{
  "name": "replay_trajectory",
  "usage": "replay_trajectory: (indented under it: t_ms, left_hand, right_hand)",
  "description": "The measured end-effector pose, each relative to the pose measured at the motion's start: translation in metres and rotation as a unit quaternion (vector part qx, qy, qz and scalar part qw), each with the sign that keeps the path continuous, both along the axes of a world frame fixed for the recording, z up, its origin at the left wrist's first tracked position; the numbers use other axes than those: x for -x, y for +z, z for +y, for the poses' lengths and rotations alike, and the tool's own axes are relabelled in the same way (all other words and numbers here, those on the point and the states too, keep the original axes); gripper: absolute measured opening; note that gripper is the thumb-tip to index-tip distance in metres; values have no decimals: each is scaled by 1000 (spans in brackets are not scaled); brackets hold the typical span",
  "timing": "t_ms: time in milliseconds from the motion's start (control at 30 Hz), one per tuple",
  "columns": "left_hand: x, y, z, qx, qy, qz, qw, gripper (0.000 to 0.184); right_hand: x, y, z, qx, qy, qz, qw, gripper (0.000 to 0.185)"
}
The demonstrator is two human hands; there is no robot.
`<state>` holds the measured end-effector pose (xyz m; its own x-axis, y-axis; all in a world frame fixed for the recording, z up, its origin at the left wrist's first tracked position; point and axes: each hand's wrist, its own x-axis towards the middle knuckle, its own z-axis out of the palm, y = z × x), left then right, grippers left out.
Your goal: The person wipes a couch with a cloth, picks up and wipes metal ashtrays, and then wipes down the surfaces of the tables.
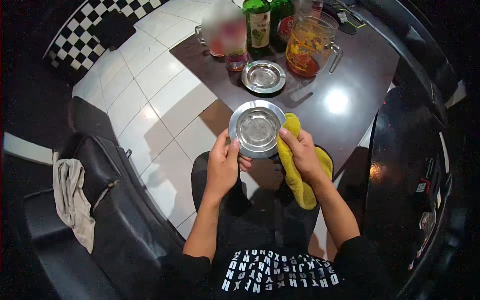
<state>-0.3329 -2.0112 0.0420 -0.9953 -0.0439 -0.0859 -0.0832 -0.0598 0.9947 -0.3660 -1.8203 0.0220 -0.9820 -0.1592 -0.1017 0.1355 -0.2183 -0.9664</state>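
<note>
Metal ashtray (256, 129) in both hands, yellow cloth (298, 186) w/ the R

Nearest: black shirt (277, 272) w/ white lettering. Off to L, black sofa (115, 207), pale cloth (72, 197) draped over it.

Then the hands. L hand (222, 162) clamped on the ashtray's L rim, thumb on top. R hand (302, 152) closed on the yellow cloth at the R rim, thumb tip by the edge; its other fingers mostly hidden, can't tell how they sit. Cloth hangs down below that hand. Ashtray is in front of the body, above the lap, inside facing up.

Beyond: dark tbl (345, 135), bright glare spot on it. On tbl, nearest first: 2nd ashtray (264, 77), also metal, notched rim; pitcher (309, 47) to its R, approx. upright, reddish liq. at bottom; glass (236, 61) to its L, a bit of reddish liq., upper part blurred. Behind these, green bottle (258, 27) w/ pale label, another green bottle (283, 22) just beside, red on label.

Far L: b/w checkered panel (75, 42) past wht floor tiles (160, 70).
</note>
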Motion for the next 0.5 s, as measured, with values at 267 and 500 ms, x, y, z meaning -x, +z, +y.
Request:
replay_trajectory:
  t_ms: [267, 500]
  left_hand:
    - [2, 9, -19, 64, -62, 9, 996, 43]
    - [7, 16, -36, 65, -139, -30, 988, 43]
  right_hand:
    - [0, 3, 3, -34, 38, 2, 999, 20]
    - [2, 4, 3, 21, 28, -3, 999, 23]
